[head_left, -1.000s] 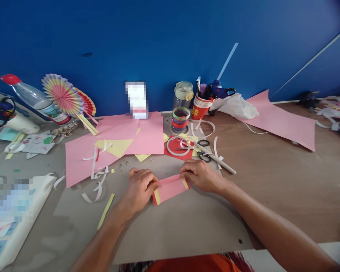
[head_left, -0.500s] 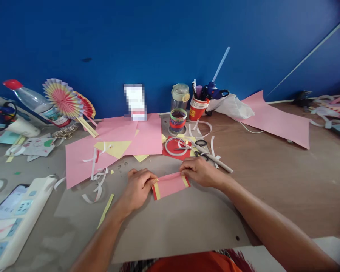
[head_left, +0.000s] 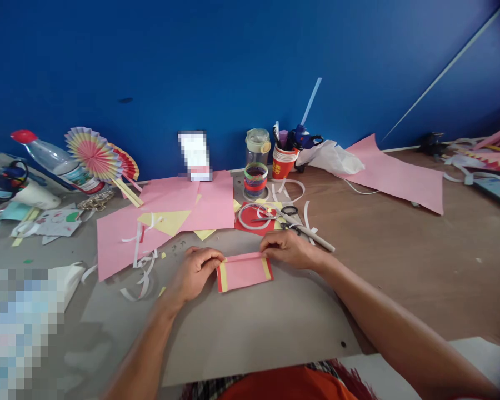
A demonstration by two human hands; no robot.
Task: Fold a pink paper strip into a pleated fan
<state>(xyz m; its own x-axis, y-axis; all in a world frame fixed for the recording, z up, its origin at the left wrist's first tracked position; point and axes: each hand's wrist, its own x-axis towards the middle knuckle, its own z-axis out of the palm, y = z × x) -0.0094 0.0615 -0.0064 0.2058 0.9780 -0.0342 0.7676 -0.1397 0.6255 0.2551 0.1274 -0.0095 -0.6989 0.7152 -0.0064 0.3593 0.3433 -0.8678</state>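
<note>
left hand [head_left: 196, 273] pinches the far left corner of a small pink paper piece [head_left: 245, 272] banded yellow and red at both ends, and on my feed the right hand [head_left: 289, 250] grips its far right corner between thumb and fingers, so it sits between both hands over the grey tabletop [head_left: 250, 333]. just beyond the right hand i make out scissors [head_left: 276, 217] and a pale stick [head_left: 316, 237]; farther back i see a red paper cup [head_left: 282, 165], a lidded bottle [head_left: 257, 145] and, leftward, large pink sheets [head_left: 216, 197].
</note>
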